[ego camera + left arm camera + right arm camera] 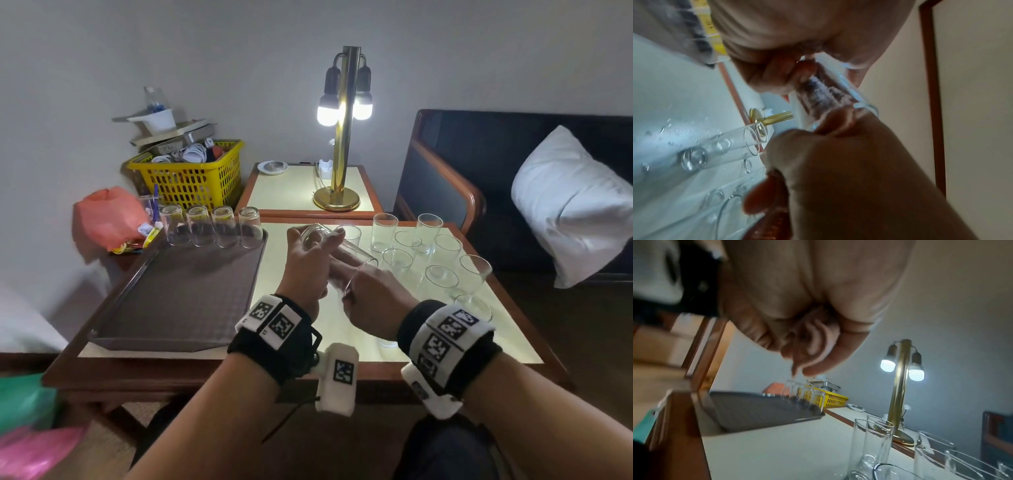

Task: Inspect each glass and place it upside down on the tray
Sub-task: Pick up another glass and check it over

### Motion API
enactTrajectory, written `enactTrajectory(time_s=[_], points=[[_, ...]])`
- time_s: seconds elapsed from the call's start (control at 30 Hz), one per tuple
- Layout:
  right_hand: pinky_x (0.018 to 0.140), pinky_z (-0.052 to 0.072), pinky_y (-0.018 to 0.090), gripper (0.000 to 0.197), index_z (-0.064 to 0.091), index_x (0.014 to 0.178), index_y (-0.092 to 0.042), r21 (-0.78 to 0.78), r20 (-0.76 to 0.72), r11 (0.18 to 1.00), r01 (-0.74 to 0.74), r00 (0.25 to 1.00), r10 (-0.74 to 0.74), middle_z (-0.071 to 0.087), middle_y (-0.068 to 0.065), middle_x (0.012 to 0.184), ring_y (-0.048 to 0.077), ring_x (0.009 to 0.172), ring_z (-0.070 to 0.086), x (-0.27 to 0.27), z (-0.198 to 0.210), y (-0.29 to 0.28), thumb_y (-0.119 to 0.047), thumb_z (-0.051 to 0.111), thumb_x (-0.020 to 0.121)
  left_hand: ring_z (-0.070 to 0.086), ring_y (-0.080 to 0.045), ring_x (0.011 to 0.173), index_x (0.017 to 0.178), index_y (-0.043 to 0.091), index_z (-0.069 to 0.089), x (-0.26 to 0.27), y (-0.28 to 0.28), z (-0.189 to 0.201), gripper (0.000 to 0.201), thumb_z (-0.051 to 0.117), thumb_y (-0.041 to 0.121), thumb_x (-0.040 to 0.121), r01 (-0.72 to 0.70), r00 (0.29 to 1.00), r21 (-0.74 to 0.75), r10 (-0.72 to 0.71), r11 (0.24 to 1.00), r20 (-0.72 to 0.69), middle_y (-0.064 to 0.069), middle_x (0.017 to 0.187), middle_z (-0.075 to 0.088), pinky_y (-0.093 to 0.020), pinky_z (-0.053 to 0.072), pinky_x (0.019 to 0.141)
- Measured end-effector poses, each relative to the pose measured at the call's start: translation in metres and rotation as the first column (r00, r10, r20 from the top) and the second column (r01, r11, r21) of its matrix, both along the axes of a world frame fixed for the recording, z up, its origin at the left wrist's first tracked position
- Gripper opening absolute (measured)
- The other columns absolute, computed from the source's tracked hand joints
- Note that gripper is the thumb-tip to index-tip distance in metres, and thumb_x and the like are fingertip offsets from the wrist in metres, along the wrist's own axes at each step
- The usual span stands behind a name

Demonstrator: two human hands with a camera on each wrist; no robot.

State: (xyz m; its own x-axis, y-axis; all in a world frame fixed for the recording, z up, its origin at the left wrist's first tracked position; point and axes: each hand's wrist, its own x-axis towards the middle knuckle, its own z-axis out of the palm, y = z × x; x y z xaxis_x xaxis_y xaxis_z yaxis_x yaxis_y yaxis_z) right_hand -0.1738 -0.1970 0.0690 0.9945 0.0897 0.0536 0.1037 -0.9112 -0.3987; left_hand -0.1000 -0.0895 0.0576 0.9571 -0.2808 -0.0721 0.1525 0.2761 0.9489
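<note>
Overhead only, four inverted glasses (209, 226).

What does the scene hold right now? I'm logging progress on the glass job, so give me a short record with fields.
held glass: tilted on its side, above the table
left hand: grips its base end
right hand: holds its rim end
tray: brown, on the table's left part
glasses on tray: four, upside down, in a row at the far edge
glasses waiting: an upright cluster on the table at right
</note>
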Motion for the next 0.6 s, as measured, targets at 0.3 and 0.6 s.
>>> enactTrajectory(time_s=[0.3,0.6], points=[[0.047,0.053,0.022,0.025,0.068,0.111,0.0,0.396,-0.147,0.906,0.153,0.984,-0.102,0.074,0.005,0.083,0.01,0.057,0.064,-0.009,0.026,0.0,0.009,0.051,0.095,0.054,-0.014,0.056,0.104,0.035,0.042,-0.002,0.004,0.002,0.032,0.073,0.04,0.094,0.07,0.996,-0.025,-0.069,0.997,0.047,-0.01,0.083,0.053,-0.023,0.039,0.046],[0.035,0.047,0.027,0.023,0.055,0.114,0.016,0.674,-0.218,0.72,0.165,0.976,-0.019,0.057,0.019,0.061,0.015,0.037,0.058,-0.006,0.02,0.004,0.015,0.053,0.091,0.063,-0.017,0.07,0.121,0.026,0.048,-0.003,0.001,-0.008,0.056,0.082,0.04,0.079,0.012,1.0,-0.184,-0.008,0.983,0.027,-0.005,0.092,0.062,-0.028,0.047,0.051]])
